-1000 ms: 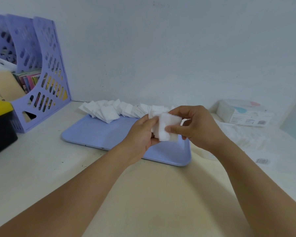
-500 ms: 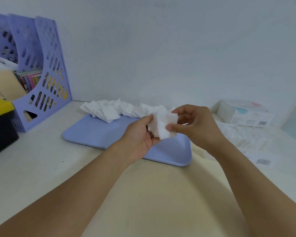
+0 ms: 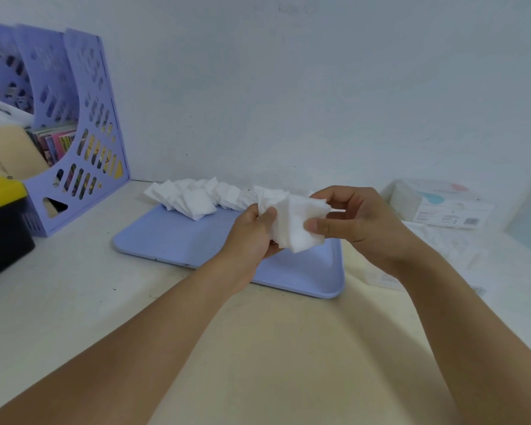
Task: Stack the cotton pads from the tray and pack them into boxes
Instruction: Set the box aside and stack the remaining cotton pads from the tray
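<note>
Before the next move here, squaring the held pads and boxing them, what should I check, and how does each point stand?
1. Left hand grips the held pads: ok.
2. Right hand pinches the same pads: ok.
3. Held pads squared into a neat stack: not ok, edges fan out unevenly.
4. Box within view at right: ok; whether it is open: cannot tell.
5. More pads on the tray: ok, loose pads lie along its far edge.
</note>
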The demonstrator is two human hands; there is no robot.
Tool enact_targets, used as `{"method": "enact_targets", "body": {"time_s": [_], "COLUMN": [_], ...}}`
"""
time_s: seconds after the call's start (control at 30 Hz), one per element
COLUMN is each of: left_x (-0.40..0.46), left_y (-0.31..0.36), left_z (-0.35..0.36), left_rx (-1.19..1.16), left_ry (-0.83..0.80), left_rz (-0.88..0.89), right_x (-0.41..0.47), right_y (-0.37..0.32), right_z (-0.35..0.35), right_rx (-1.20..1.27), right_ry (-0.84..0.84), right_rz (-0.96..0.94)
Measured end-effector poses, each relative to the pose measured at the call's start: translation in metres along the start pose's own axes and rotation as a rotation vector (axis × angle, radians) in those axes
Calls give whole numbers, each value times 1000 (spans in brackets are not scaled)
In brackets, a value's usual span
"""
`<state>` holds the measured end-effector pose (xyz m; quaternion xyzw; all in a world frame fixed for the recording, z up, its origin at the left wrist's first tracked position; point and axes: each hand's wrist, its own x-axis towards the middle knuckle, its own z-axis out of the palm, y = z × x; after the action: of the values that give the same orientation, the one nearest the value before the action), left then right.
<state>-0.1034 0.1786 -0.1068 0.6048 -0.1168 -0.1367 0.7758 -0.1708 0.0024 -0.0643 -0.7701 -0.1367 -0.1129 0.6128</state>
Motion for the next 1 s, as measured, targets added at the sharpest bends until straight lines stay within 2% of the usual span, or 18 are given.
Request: {"method": "enact_targets", "body": {"time_s": [0.17,0.3,0.53,0.87,1.0], "left_x": [-5,-5,-6,-6,-6], "left_y": [0,0,-3,5,4], "left_z": [5,5,4,5,7], "left_rx": [-7,-9,189,-182,-211], "left_ry": [-85,-76,-151,-104,-89], "left_rz": [-4,-3,150,-75,-111], "right_x": [3,4,5,4,5], "right_y": [14,18,25,15,19], "right_z": [4,6,8,12,11], "right_rx": [-122,-140,-229,-96,-148], "right_ry": [49,136,161,180,214], "right_rz": [51,72,93,87,87]}}
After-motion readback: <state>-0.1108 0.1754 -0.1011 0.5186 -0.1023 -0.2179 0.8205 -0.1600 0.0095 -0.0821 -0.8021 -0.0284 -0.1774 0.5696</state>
